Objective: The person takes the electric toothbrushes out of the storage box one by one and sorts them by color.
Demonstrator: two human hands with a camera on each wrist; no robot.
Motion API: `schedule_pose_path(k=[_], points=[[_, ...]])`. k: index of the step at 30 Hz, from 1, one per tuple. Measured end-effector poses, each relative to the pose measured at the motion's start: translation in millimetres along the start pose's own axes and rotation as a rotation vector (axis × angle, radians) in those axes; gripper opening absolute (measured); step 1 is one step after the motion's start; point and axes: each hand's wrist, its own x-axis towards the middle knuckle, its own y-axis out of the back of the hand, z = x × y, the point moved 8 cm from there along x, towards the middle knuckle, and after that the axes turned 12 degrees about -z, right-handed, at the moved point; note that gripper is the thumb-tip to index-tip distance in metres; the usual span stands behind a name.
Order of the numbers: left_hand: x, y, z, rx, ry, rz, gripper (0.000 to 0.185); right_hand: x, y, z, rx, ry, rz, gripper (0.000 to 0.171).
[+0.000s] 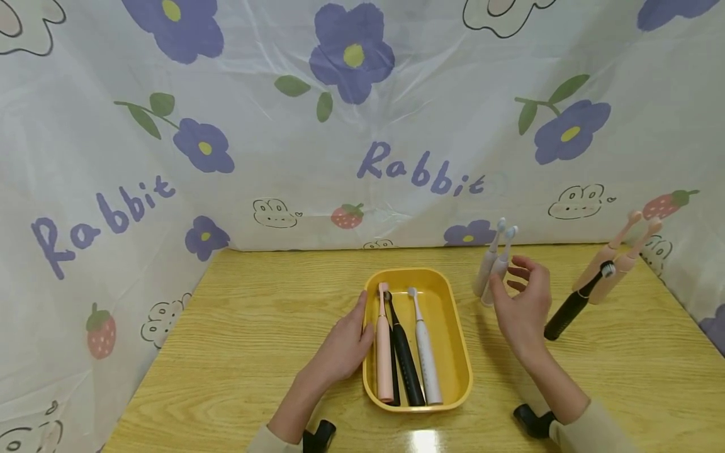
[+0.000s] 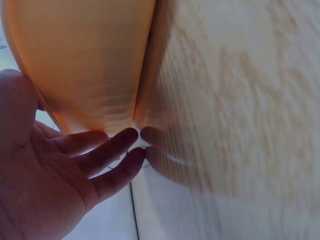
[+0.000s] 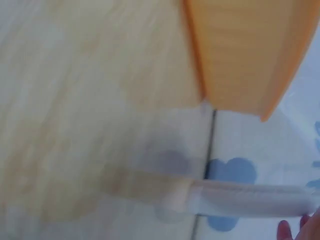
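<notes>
The left hand lies open beside the yellow tray, its straight fingers just under the tray's outer wall, with the wooden tabletop alongside.

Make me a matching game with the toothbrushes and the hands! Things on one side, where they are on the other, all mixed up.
Things:
1. pink toothbrush in the tray
2. black toothbrush outside the tray
3. left hand
4. right hand

Places:
A. standing on the table right of the yellow tray
B. open, beside the two white toothbrushes that stand upright
C. lying leftmost in the tray
D. resting against the tray's left outer wall

Pairs: 1-C, 2-A, 3-D, 4-B
</notes>
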Motion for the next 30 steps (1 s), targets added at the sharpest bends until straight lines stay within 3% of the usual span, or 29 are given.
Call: schedule_pose_path(k=[4,8,12,15,18,23,30], points=[[0.0,0.2,0.1,-0.005,-0.003,0.001,0.066,-4.4,4.3,-22.8,0.036,0.123,0.074,0.039],[0.0,0.2,-0.3,-0.006,-0.002,0.003,0.067,-9.4,1.0,-47.8,0.067,0.223,0.084,0.034],[-0.1,-0.2,-0.5,-0.006,0.0,0.001,0.067,-17.1,-9.5,-76.8,0.106,0.306,0.03,0.029],[-0.2,-0.2,-0.7,-0.007,-0.004,0.004,0.066,-21.6,-22.4,-83.9,0.152,0.316,-0.056,0.028],[-0.3,-0.2,-1.4,-0.008,-0.008,0.006,0.066,-24.1,-40.0,-82.7,0.236,0.263,-0.179,0.027],[-0.6,0.9,-1.8,0.002,-0.017,0.016,0.066,-29.9,-77.7,-73.4,0.4,0.082,-0.405,0.029],[0.3,0.9,-1.7,-0.015,-0.008,0.014,0.067,-52.3,-121.2,-65.5,0.417,-0.156,-0.69,0.045]])
